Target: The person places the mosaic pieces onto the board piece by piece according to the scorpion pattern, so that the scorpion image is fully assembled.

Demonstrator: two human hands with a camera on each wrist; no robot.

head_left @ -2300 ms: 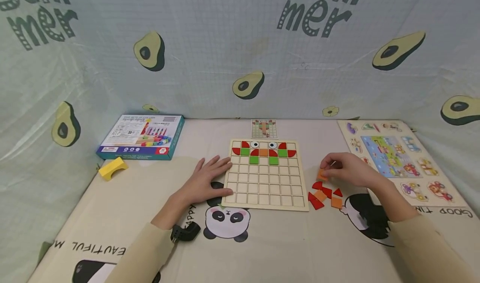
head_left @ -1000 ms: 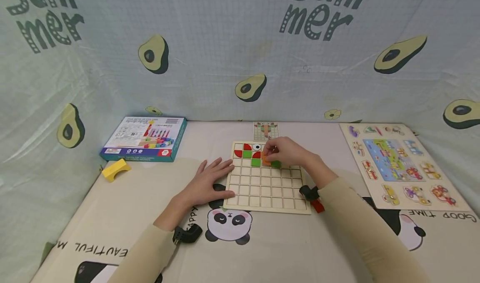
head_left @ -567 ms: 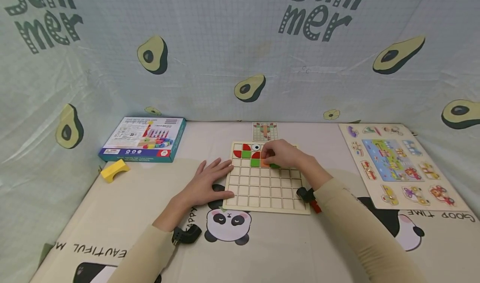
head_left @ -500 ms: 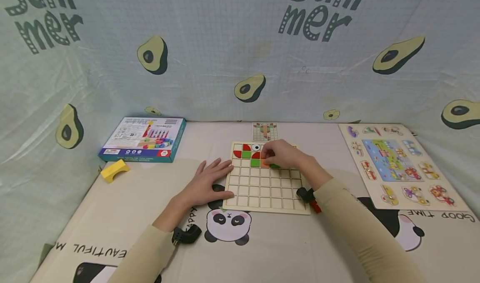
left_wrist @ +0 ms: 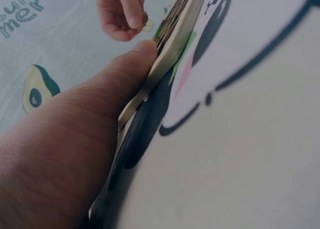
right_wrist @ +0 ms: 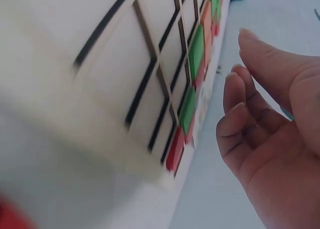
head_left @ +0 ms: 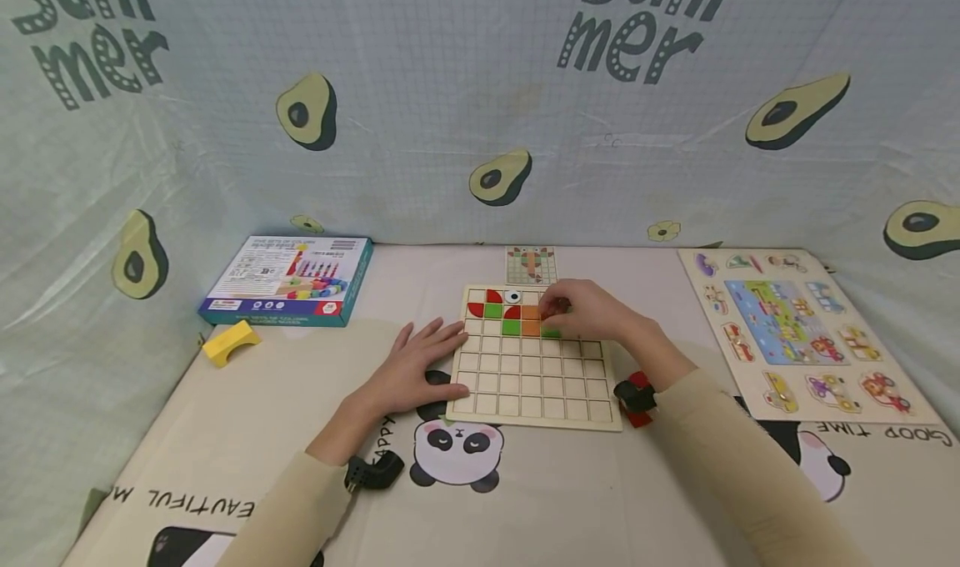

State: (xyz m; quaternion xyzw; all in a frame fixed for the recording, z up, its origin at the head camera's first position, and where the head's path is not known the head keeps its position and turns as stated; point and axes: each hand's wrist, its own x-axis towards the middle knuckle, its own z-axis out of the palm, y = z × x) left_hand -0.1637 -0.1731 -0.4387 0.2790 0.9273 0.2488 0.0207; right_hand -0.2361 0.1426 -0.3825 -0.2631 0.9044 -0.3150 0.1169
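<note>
Soft, plain beige sleeves (head_left: 750, 467) reach in over the table (head_left: 540, 509), whose smooth pale cover bears a round-faced panda print (head_left: 457, 459). A black wrist camera (head_left: 373, 471), moulded plastic, sits at the left wrist, and another (head_left: 634, 396) at the right, partly hiding some flat red pieces (head_left: 639, 378) just beside the board.

The left hand (head_left: 416, 368) lies with fingers spread, thumb and fingertips touching the left edge of the square grid board (head_left: 528, 383). This is pale wood, flat on the table, its thin raised strips marking out square cells. In its farther rows sit green squares (head_left: 512, 327), two orange squares (head_left: 531, 328) one beyond the other, curved red quarter-rounds (head_left: 476, 309) and a round eye piece (head_left: 513, 297).

Over the board's far right part hovers the right hand (head_left: 588, 310), fingers loosely bent, thumb and fingertips apart with nothing between them.

A glossy yellow arch block (head_left: 231, 343) lies to the left, a flat picture puzzle (head_left: 806, 333) to the right. Farther off are a printed cardboard box (head_left: 288, 279) and a small square pattern card (head_left: 532, 264); behind hangs creased, avocado-printed sheeting (head_left: 405, 133).
</note>
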